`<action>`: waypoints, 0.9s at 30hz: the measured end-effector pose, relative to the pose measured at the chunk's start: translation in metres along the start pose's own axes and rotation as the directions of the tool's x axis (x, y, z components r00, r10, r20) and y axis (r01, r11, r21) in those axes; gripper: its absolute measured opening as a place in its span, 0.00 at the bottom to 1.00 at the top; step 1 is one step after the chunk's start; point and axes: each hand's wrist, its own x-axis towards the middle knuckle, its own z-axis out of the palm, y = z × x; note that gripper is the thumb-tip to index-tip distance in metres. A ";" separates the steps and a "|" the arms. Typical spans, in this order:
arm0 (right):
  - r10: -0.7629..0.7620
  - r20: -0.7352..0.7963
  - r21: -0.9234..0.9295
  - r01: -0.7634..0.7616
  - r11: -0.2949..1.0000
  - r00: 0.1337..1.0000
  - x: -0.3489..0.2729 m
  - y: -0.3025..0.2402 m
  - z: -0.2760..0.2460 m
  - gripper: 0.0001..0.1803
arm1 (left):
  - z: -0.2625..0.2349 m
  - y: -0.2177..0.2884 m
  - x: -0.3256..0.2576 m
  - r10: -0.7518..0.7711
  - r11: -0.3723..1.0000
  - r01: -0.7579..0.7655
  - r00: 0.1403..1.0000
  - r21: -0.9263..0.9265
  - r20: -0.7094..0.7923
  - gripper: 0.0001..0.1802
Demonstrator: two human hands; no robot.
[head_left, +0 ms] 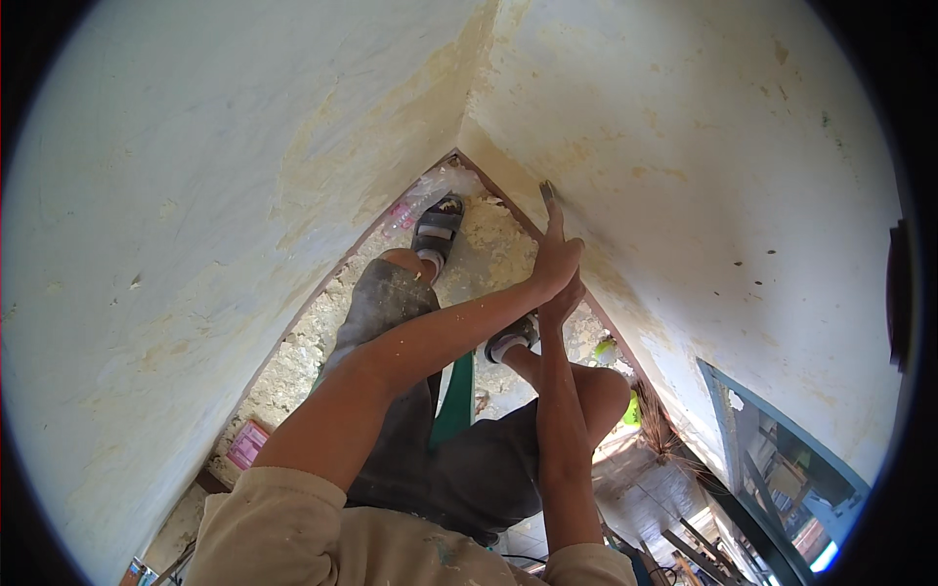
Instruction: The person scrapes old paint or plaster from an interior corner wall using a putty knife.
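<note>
- Left hand point(555, 256): raised against the right-hand wall, fingers together around a thin flat metal scraper blade point(547, 192) that sticks up past the fingertips; the grip itself faces away, so how firmly it clamps the tool cannot be told.
- Right hand point(561, 303): directly under the left hand and touching it, fingers curled; what it grips, if anything, is hidden behind the left wrist.
- Scraper blade: tip lies on the cream, patchy plaster wall point(703, 166) just right of the corner seam, above both hands.
- Second cream wall point(225, 195): meets the first in a vertical corner; yellowish scraped patches run along the seam.
- Grey strapped sandal point(438, 227): on the person's left foot, near the foot of the corner.
- Second sandal point(510, 339): partly hidden behind the forearms.
- Rubble-strewn floor point(293, 366): pale chips spread along the base of the left wall.
- Green step-ladder rail point(455, 396): between the person's knees, under dark grey shorts.
- Small pink packet point(247, 444): on the floor at the left wall's base.
- Blue-framed window point(782, 469): low in the right wall, well apart from the hands.
</note>
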 end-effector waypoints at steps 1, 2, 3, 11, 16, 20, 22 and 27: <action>-0.001 0.000 0.002 0.001 1.000 1.000 0.004 -0.003 0.006 0.12 | -0.005 0.004 0.006 0.045 0.998 -0.047 0.998 -0.038 -0.036 0.46; 0.025 0.011 -0.016 -0.025 1.000 1.000 0.010 -0.007 0.012 0.12 | -0.009 0.008 0.012 0.090 0.993 -0.095 0.993 -0.075 -0.074 0.46; 0.051 0.020 -0.034 -0.051 0.998 0.998 0.014 -0.011 0.017 0.12 | -0.013 0.012 0.018 0.092 0.992 -0.098 0.993 -0.074 -0.075 0.46; 0.128 0.002 0.056 -0.128 0.990 0.992 0.022 -0.020 0.004 0.12 | -0.028 0.019 0.018 0.025 0.998 -0.024 1.000 -0.059 0.008 0.47; 0.103 -0.021 0.044 -0.102 0.994 0.994 0.003 -0.002 -0.019 0.13 | -0.010 0.015 -0.007 -0.066 0.998 0.066 0.993 0.002 0.101 0.48; 0.066 -0.057 0.045 -0.064 0.997 0.996 -0.008 0.009 -0.027 0.13 | 0.000 0.006 -0.016 -0.054 0.998 0.058 0.981 -0.019 0.186 0.47; 0.037 -0.083 0.053 -0.033 0.998 0.996 -0.009 0.007 -0.025 0.13 | 0.002 0.003 -0.013 -0.018 1.000 0.020 0.985 -0.007 0.171 0.46; 0.187 -0.109 0.089 -0.177 0.980 0.976 -0.012 -0.008 -0.009 0.13 | -0.009 -0.006 -0.001 0.046 0.999 -0.049 0.983 0.015 0.176 0.44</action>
